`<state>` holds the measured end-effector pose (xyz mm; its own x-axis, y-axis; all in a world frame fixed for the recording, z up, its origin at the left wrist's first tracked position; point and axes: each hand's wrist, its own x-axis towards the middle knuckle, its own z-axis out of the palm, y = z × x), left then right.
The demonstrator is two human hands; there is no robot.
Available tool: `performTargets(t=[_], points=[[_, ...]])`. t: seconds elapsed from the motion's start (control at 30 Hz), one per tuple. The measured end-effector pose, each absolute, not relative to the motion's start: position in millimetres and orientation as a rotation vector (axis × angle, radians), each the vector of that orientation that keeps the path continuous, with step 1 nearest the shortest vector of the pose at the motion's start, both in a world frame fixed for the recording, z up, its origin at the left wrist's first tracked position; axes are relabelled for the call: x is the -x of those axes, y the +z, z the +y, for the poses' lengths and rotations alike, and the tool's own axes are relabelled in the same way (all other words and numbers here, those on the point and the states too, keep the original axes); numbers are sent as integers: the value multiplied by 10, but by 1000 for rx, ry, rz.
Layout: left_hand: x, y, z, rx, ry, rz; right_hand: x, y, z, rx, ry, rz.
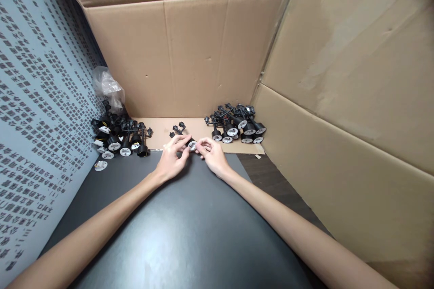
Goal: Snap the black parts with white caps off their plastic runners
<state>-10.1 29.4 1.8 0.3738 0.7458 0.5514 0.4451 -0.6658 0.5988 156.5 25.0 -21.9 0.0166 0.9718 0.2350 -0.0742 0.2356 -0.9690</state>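
A small black model street lamp (pixel 190 142) lies on its side, its round white base disc (pixel 192 146) facing me and its lantern heads (pixel 177 129) pointing away. My left hand (pixel 173 157) is closed around the base end, with fingers above and thumb below. Just to the right, my right hand (pixel 212 156) has its thumb and fingers pinched together at the edge of the disc. Whatever sits between those right fingertips is too small to make out.
Several similar lamps (pixel 233 124) are heaped at the back right, bases toward me. Another pile (pixel 122 133) stands at the left, beside a loose white disc (pixel 101 165) and a clear plastic bag (pixel 107 86). Cardboard walls (pixel 190 54) rise behind and right; a printed sheet (pixel 40 99) stands left.
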Motion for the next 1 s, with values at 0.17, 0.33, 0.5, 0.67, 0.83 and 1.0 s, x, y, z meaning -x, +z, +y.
performTargets(t=[0.17, 0.33, 0.5, 0.67, 0.83, 1.0], points=[[101, 13, 295, -2295, 1191, 1040, -1567, -208, 244, 973, 1060, -1237], [104, 11, 296, -2316, 1198, 1041, -1566, -197, 243, 970, 1058, -1229], [106, 14, 301, -2311, 1187, 1050, -1566, -198, 250, 988, 1066, -1216], [106, 3, 309, -2330, 1206, 1042, -1562, -204, 258, 976, 1089, -1183], [104, 1, 303, -2336, 1207, 1063, -1558, -184, 250, 954, 1103, -1163], [99, 16, 292, -2314, 1207, 1045, -1552, -155, 220, 938, 1027, -1211]])
